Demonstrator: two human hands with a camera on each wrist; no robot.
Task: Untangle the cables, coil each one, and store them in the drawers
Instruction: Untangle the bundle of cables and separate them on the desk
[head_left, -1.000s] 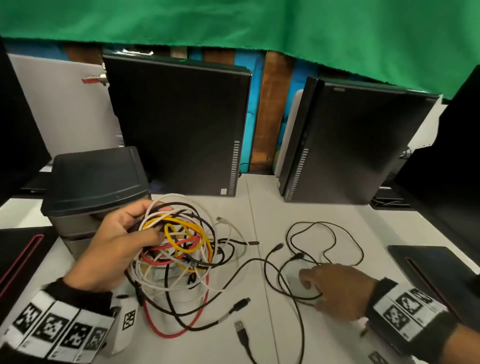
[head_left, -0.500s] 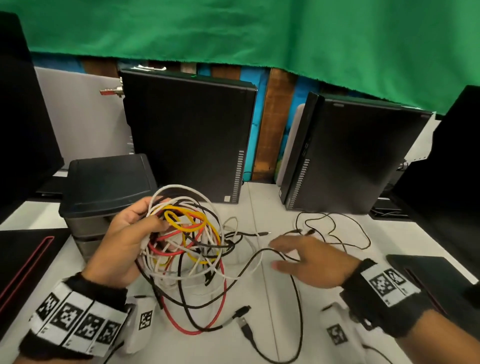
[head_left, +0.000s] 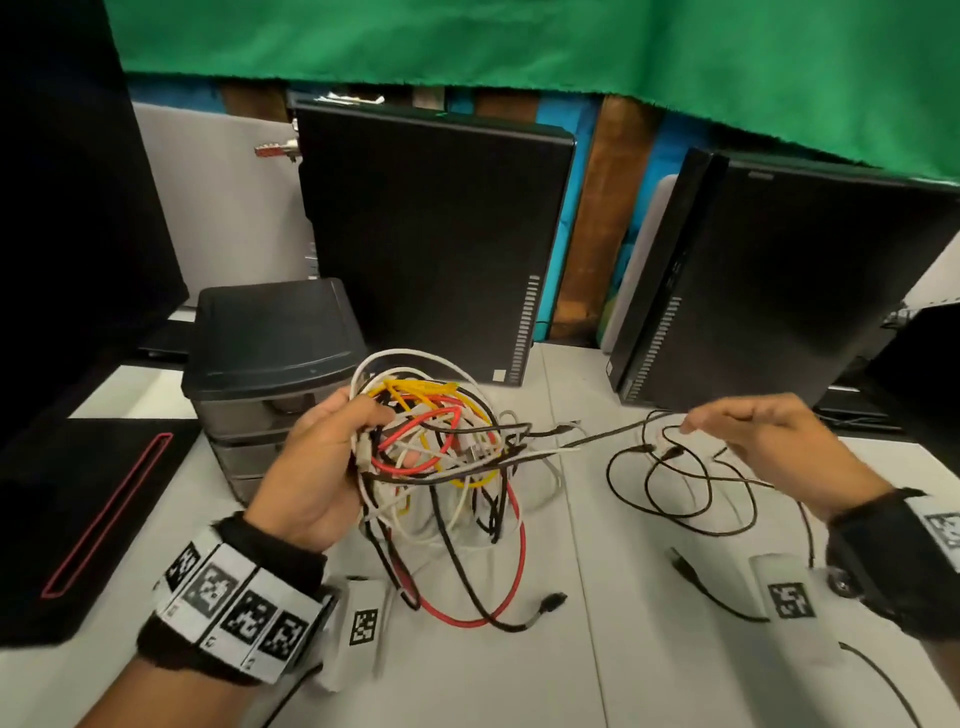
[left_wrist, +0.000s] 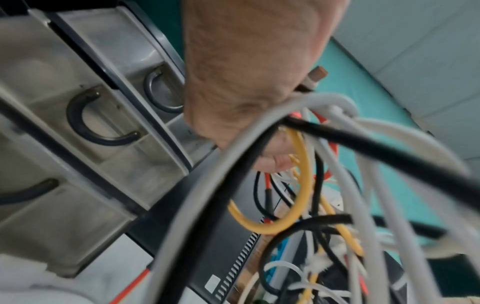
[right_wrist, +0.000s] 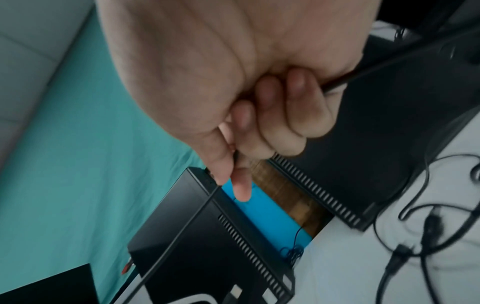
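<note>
Setting: white table (head_left: 597, 649) under both hands, green cloth (head_left: 571, 47) hung behind, two black computer cases (head_left: 431, 244) beyond the fingertips.
Left hand: left hand (head_left: 317, 467) is raised off the table, fingers curled round the tangle (head_left: 436, 441) of white, yellow, red and black cables; loose ends hang from it to the table below.
Right hand: right hand (head_left: 769, 447) pinches a thin black cable (head_left: 613, 439) between thumb and fingers; the cable runs taut from it to the tangle.
Loose cable: black loops (head_left: 675, 483) lie on the table under the right hand, not coiled.
Drawers: drawer unit (head_left: 270, 374) stands just beyond the left hand, every drawer seen looks closed.
Progress: early, by my reading. One black cable is partly drawn out; nothing looks coiled or stored.
Left to do: free each cable, coil it, open a drawer, put it in.
</note>
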